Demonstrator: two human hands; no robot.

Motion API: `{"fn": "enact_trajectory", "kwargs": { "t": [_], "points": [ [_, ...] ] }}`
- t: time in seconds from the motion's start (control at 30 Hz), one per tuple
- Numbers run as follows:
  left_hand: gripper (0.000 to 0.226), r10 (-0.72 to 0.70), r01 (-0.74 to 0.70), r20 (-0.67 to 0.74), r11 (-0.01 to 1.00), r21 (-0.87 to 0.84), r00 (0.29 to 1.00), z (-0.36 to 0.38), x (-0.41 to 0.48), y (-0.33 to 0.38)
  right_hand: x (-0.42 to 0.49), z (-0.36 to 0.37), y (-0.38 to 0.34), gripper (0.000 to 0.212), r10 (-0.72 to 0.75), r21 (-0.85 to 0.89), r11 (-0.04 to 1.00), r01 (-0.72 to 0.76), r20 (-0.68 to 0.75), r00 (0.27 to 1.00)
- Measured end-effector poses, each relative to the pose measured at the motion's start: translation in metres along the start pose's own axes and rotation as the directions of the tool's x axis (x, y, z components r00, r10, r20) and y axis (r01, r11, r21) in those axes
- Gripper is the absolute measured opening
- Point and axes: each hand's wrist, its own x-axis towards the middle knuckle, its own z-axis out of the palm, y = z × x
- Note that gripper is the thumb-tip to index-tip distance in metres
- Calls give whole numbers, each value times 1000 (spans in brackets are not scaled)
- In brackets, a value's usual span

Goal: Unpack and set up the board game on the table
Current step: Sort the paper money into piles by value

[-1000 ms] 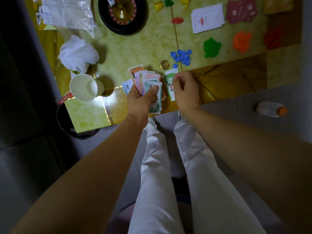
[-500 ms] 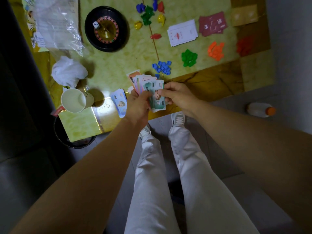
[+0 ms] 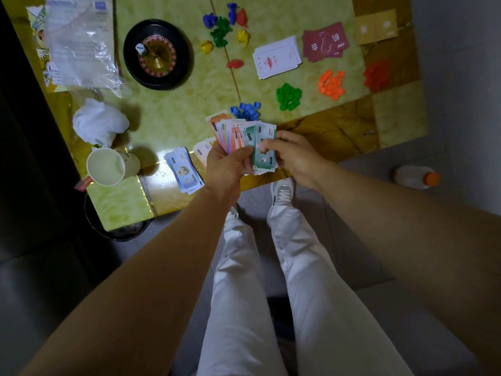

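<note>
Right hand (image 3: 294, 156) has joined left hand (image 3: 223, 169) on 1 fan (image 3: 238, 132) (banknotes)

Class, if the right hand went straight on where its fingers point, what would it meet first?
The right hand pinches the green note; beyond it, probably the left hand holding the banknotes.

One wide-angle camera, worn on the person's head, looks forward and steeply down from standing height. The table (image 3: 176, 109) fills the upper frame at arm's reach; the wearer's legs (image 3: 238, 294) and the floor (image 3: 393, 308) lie directly beneath. No second view overlaps it.
</note>
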Motion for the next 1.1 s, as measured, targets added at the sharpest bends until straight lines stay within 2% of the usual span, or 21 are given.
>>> {"fn": "enact_trajectory", "kwargs": {
  "t": [0.1,0.23,0.3,0.4,0.43,0.5,0.57,0.67,0.8,0.9,1.1],
  "points": [
    [27,14,-14,5,1000,-14,1000,5,0,1,-1,-4,-1,9,1,5,1000,-1,27,1000],
    [19,17,-16,8,998,-56,1000,9,2,1,1,-11,-5,7,20,104,994,-18,-17,1000],
    [37,39,-41,-39,999,-36,998,10,3,0,2,-15,-7,9,33,148,989,-29,-21,999],
    [78,97,-97,-41,995,-7,994,11,4,-2,3,-19,-9,11,41,189,981,-42,13,999],
    [82,117,-116,-29,993,29,993,12,3,-1,3,-19,-10,11,42,192,980,-45,20,999],
    [59,163,-161,6,970,180,987,16,2,3,2,-19,-11,11,42,194,980,-46,24,999],
    [34,155,-145,-7,938,314,988,23,-2,9,3,-19,-12,15,43,206,977,-47,23,999],
    [24,96,-80,-31,941,328,995,29,-5,11,4,-18,-13,15,47,223,973,-53,32,998],
    [9,110,-94,-16,909,405,994,30,-5,9,3,-17,-14,17,37,233,971,-47,47,998],
    [5,116,-92,-38,915,394,993,29,-5,9,3,-18,-14,20,43,237,970,-50,36,998],
    [20,117,-114,10,938,327,993,29,-8,6,4,-17,-15,18,82,249,964,-96,66,994]
  ]
}}
